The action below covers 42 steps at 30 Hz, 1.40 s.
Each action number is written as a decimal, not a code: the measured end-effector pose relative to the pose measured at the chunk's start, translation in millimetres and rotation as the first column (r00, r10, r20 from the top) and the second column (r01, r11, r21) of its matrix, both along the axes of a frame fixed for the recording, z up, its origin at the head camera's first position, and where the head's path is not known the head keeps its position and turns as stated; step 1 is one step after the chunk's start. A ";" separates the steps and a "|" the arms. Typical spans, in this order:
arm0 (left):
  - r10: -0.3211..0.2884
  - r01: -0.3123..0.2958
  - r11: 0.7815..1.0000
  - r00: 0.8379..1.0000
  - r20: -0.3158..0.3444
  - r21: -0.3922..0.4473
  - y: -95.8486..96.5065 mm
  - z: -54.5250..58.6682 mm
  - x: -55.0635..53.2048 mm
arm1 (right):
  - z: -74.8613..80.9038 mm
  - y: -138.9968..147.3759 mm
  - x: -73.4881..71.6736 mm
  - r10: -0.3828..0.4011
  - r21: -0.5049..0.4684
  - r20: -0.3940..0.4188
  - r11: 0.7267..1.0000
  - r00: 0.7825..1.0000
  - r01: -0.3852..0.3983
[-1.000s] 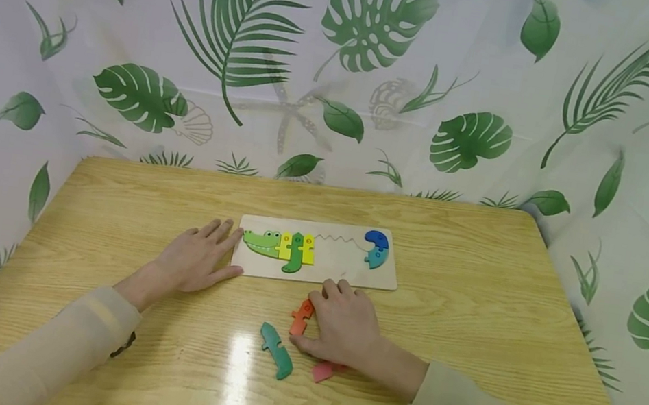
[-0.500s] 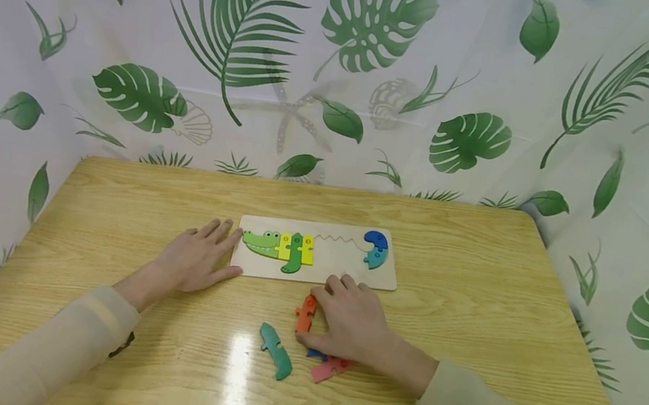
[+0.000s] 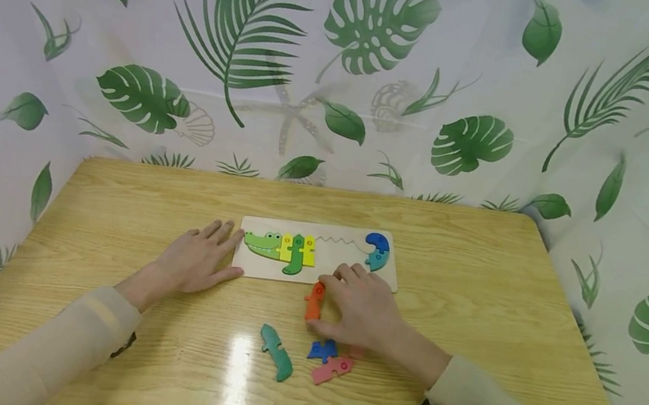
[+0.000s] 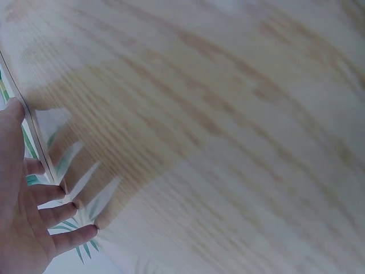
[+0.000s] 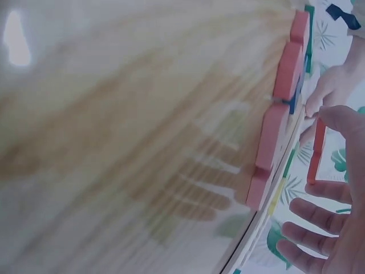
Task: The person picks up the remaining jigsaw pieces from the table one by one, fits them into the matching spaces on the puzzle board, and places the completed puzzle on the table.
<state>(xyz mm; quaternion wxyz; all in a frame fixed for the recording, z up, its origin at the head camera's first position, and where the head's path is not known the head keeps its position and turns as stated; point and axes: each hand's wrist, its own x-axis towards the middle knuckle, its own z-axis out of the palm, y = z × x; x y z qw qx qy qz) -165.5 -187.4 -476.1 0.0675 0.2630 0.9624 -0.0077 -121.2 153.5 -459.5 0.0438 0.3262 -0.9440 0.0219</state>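
Observation:
A pale wooden puzzle board [image 3: 336, 270] lies in the middle of the table, with a crocodile's green head [image 3: 262, 243], yellow and green body pieces and a blue tail [image 3: 378, 250] set on it. My left hand [image 3: 194, 260] rests at the board's left end, its fingers spread; in the left wrist view the thumb [image 4: 12, 111] touches the edge. Between thumb and index finger, my right hand [image 3: 362, 308] pinches an orange puzzle piece [image 3: 314, 303] just in front of the board. That orange piece [image 5: 317, 149] is off the table in the right wrist view.
Nearer the front lie a teal puzzle piece [image 3: 276, 353], a blue one [image 3: 323, 350] and a pink one [image 3: 332, 370]. Another pink piece [image 3: 357, 352] is partly hidden beneath my right hand. A leaf-patterned cloth [image 3: 286, 121] stands behind the table.
My right hand has carried the orange piece up toward the board and slightly right, uncovering the blue and pink pieces. The left hand stays in place.

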 end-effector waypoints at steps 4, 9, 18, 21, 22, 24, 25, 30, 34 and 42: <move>0.000 0.000 1.000 1.000 -0.001 0.002 0.2 -1.2 -0.5 | 1.9 3.1 -4.4 0.005 -0.025 -0.023 1.000 1.000 -0.005; -0.002 0.002 1.000 1.000 0.000 -0.007 0.4 -2.0 -0.5 | 0.8 7.6 -10.6 0.008 -0.036 -0.016 0.999 1.000 -0.008; -0.002 0.002 1.000 1.000 -0.001 -0.016 0.4 -2.3 -0.7 | -1.7 12.5 -21.9 -0.018 -0.055 0.039 0.998 0.999 0.020; -0.002 0.002 1.000 1.000 0.000 -0.017 0.7 -2.4 -0.8 | -1.8 13.8 -26.9 -0.006 -0.072 0.039 0.997 0.999 0.009; -0.002 0.002 1.000 1.000 0.000 -0.017 0.7 -2.5 -0.9 | -2.1 14.4 -29.0 0.004 -0.074 0.035 0.997 0.999 -0.001; -0.001 0.001 1.000 1.000 0.000 -0.015 0.8 -2.8 -1.3 | -2.7 15.7 -32.9 0.026 -0.083 0.038 0.996 0.999 -0.022; 0.000 0.000 1.000 1.000 0.001 -0.014 0.7 -3.0 -1.5 | -3.3 16.5 -35.0 0.038 -0.084 0.038 0.996 0.999 -0.035; -0.001 0.001 1.000 1.000 0.005 -0.014 0.4 -4.1 -2.1 | -6.3 19.6 -43.4 0.085 -0.074 0.046 0.994 0.995 -0.082; -0.006 0.006 1.000 1.000 -0.001 -0.011 0.5 -4.5 -1.9 | -7.5 20.8 -47.3 0.093 -0.052 0.037 0.995 0.995 -0.091; -0.006 0.006 1.000 1.000 -0.009 -0.011 0.2 -4.7 -1.6 | -6.9 20.2 -58.7 0.081 -0.023 0.007 0.996 0.997 -0.081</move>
